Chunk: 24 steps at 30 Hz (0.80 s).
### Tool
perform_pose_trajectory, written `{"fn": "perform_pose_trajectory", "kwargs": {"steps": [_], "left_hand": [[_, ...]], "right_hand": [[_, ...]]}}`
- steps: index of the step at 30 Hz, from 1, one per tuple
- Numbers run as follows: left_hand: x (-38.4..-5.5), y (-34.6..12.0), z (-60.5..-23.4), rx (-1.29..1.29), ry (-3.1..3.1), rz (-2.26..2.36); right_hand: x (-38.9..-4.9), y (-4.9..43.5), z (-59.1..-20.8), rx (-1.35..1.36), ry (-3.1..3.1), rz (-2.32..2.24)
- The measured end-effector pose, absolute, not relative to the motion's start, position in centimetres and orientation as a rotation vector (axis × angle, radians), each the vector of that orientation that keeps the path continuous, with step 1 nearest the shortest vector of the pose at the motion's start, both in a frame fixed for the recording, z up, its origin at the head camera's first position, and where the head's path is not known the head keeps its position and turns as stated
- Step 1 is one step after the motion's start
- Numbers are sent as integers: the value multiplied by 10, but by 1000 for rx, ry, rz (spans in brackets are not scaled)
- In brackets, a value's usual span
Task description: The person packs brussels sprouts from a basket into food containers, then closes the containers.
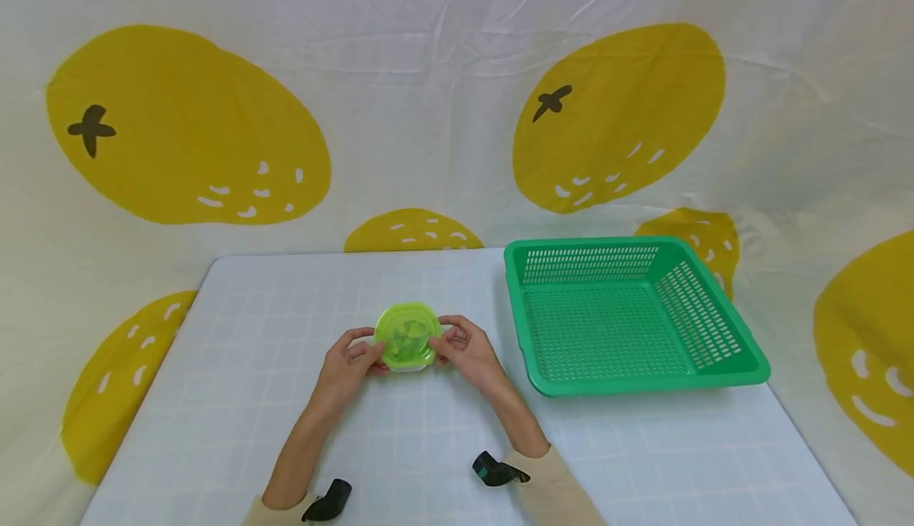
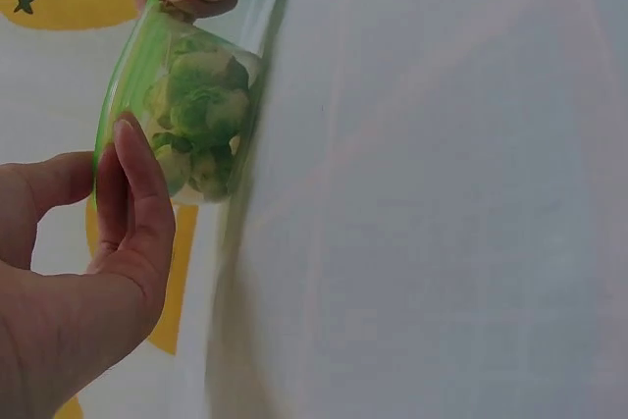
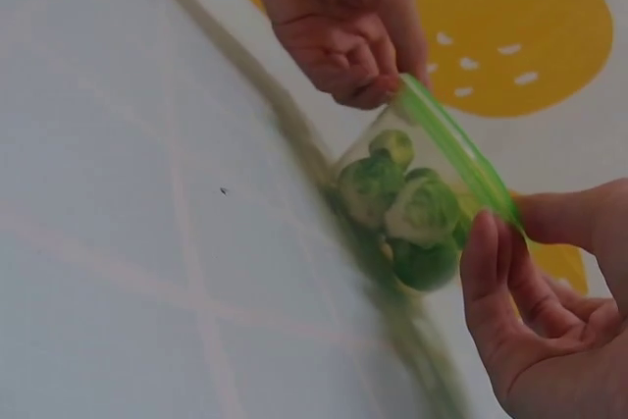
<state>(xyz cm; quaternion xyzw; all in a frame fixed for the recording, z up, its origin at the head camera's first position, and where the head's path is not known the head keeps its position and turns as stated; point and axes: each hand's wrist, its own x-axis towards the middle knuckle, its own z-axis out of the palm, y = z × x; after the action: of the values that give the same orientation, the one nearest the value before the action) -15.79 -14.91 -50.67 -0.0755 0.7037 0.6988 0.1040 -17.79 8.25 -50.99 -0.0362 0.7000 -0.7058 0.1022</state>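
A small clear food container [image 1: 409,367] with a lime-green lid [image 1: 408,328] is between both hands at the middle of the table. Through its clear wall show several Brussels sprouts [image 3: 424,211], heaped inside. The left hand [image 1: 344,366] pinches the lid's rim on the left, thumb on top and fingers beneath, as the left wrist view also shows. On the opposite side the right hand [image 1: 467,351] grips the rim the same way. The lid sits on the container all around as far as I see. Whether the base touches the table I cannot tell.
A large green slotted basket [image 1: 535,351] stands at the right of the table, a short way from the right hand. The table [image 1: 286,296] has a pale checked cover. Behind it hangs a white cloth [image 1: 428,113] printed with yellow fruit.
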Motion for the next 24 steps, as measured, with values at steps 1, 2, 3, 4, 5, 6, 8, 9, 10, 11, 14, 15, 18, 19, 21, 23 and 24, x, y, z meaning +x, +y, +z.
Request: {"fn": "perform_pose_trajectory", "kwargs": {"steps": [1, 2, 3, 4, 5, 6, 8, 9, 10, 11, 14, 15, 18, 19, 21, 23, 24], "left_hand": [[-159, -150, -507, -227, 2045, 2071], [-159, -151, -508, -224, 2015, 2086], [-160, -151, -508, -224, 1988, 2098], [-161, -151, -509, -220, 1962, 2108], [-161, -152, -509, -218, 1947, 2114], [-162, -152, -509, -212, 1938, 2121], [-163, -153, -510, -212, 1923, 2140], [-164, -153, -510, -213, 1915, 2150], [-164, -153, -510, -207, 1906, 2158], [-164, -152, -511, -201, 1901, 2168], [-164, -152, -512, -176, 1897, 2183], [-164, -152, -512, -170, 1893, 2189], [-164, -152, -512, -168, 1897, 2196], [-164, -153, -512, -172, 1894, 2201], [-165, -153, -513, -170, 1892, 2199], [-165, -154, -513, -158, 1897, 2198], [-165, -154, -513, -149, 1899, 2197]], "right_hand": [[-178, 82, -510, -96, 2059, -2091], [-178, 81, -510, -83, 2056, -2093], [-178, 81, -510, -71, 2051, -2097], [-178, 81, -510, -60, 2046, -2101], [-178, 80, -510, -52, 2043, -2105], [-178, 80, -511, -47, 2041, -2105], [-179, 78, -511, -34, 2023, -2110], [-179, 78, -511, -31, 2014, -2114], [-179, 78, -511, -26, 2004, -2118], [-179, 78, -511, -23, 1996, -2122], [-180, 79, -511, -16, 1969, -2119], [-181, 79, -511, -21, 1962, -2115], [-184, 82, -510, -54, 1944, -2087], [-185, 84, -509, -61, 1939, -2072], [-187, 86, -507, -80, 1934, -2033], [-190, 88, -505, -88, 1932, -1994], [-190, 88, -504, -95, 1934, -1976]]}}
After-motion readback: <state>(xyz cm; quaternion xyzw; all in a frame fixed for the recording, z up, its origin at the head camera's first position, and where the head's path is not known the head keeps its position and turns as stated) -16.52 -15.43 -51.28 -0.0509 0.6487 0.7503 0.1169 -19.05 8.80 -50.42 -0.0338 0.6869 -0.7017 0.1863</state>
